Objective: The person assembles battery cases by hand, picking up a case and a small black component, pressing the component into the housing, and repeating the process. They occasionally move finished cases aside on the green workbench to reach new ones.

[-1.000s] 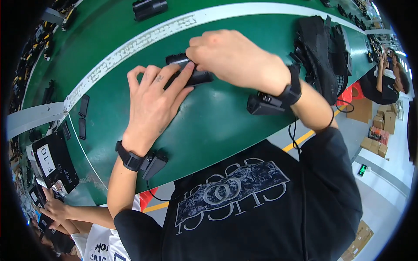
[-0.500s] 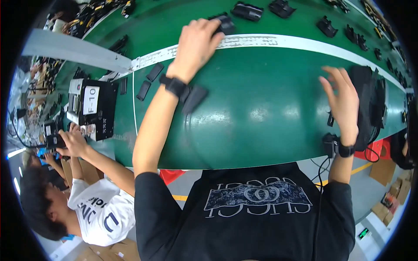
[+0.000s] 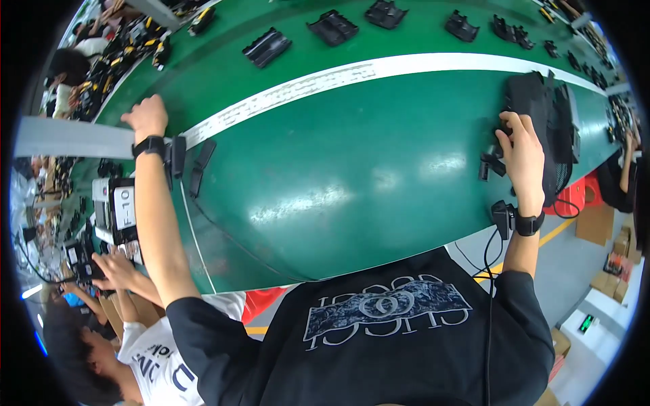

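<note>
Holds the left hand (image 3: 147, 116), curled, past the white strip's (image 3: 433, 62) left end, cannot tell whether gripping; crooks the right hand (image 3: 526, 157) over black parts (image 3: 485, 168), on the strip's near side, cannot tell whether pinching. Might scatter parts by snagging the black bag (image 3: 528, 89) alongside.

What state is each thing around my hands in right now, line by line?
Bare left hand: fingers bent, beside the pale beam; grip unclear.
Bare right hand: fingers curled, near small black plastic parts; grip unclear.
Black mesh fabric item: rumpled, lying at right.
Leftmost curved black plastic shell: lying apart from the others.
Two flat black bars: lying close together.
</note>
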The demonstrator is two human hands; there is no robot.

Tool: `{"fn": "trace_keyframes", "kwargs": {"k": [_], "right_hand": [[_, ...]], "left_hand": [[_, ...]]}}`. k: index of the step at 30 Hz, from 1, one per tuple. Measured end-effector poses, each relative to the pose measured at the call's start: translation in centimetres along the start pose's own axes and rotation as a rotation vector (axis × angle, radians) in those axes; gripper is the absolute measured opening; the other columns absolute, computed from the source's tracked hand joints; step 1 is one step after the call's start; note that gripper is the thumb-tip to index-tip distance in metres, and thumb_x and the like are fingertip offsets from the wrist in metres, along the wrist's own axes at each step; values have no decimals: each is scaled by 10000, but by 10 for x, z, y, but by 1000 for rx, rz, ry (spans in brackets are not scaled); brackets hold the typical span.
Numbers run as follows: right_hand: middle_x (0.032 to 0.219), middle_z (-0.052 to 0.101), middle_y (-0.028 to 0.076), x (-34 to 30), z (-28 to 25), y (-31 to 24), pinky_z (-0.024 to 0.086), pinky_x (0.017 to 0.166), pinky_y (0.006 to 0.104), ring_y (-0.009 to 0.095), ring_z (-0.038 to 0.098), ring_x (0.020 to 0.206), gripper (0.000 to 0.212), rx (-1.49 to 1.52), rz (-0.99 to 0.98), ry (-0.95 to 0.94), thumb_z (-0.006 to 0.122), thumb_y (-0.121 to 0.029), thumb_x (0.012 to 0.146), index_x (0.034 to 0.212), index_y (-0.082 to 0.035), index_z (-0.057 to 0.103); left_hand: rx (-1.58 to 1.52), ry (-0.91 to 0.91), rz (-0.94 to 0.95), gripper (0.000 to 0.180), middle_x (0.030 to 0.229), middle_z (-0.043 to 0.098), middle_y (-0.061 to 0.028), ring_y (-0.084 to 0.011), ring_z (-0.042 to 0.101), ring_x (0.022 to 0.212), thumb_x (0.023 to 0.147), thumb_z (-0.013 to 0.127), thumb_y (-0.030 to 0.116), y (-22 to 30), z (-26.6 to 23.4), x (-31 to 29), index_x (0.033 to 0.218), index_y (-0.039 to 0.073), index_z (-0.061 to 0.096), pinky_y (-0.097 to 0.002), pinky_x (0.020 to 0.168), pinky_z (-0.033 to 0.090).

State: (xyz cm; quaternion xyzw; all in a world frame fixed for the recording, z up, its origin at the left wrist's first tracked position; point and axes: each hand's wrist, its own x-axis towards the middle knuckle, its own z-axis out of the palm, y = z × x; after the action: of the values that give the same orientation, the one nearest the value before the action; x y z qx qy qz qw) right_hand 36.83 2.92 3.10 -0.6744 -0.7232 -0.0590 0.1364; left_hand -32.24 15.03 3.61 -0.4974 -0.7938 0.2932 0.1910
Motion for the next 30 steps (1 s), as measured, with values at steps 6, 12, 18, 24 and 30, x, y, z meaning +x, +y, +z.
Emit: {"fn": "trace_keyframes", "kwargs": {"k": [6, 12, 18, 24, 30], "right_hand": [[1032, 685, 79, 5, 3, 11, 565, 752, 443, 356, 717, 908, 202, -181, 79, -138, 745, -176, 966, 1145, -114, 673], [1007, 694, 61, 6, 2, 15, 558, 733, 434, 332, 725, 902, 164, -53, 23, -31, 746, -181, 967, 1080, -104, 655], [979, 685, 60, 14, -8, 11, 552, 718, 406, 289, 727, 864, 132, 160, -22, 13, 741, -154, 968, 1027, -90, 642], [950, 653, 80, 23, -1, -4, 540, 707, 390, 273, 705, 823, 158, 352, -157, -128, 753, -140, 962, 1009, -73, 618], [989, 625, 97, 31, 21, -42, 544, 744, 392, 275, 694, 880, 170, 437, -407, -231, 763, -113, 954, 1018, -59, 616]], "left_hand": [[-26, 28, 3, 330, 1320, 760, -112, -356, 725, 1246, 1063, 508, 174, -4, 7, 26, 1303, 163, 733, -558, 979, 580], [-34, -69, -44, 349, 1351, 743, -124, -377, 724, 1241, 1071, 499, 173, -7, 13, 53, 1340, 148, 720, -534, 959, 611], [-23, 101, -34, 278, 1291, 749, -140, -398, 730, 1187, 1066, 521, 195, -29, 16, 71, 1270, 145, 703, -541, 904, 611], [-189, 703, 191, 214, 1146, 762, -127, -333, 751, 1023, 1077, 555, 270, 22, -91, -5, 1147, 113, 681, -538, 822, 570], [-444, 650, 686, 121, 959, 694, -70, -271, 684, 1003, 979, 699, 214, 146, -187, -216, 1009, 100, 673, -480, 908, 505]]}}
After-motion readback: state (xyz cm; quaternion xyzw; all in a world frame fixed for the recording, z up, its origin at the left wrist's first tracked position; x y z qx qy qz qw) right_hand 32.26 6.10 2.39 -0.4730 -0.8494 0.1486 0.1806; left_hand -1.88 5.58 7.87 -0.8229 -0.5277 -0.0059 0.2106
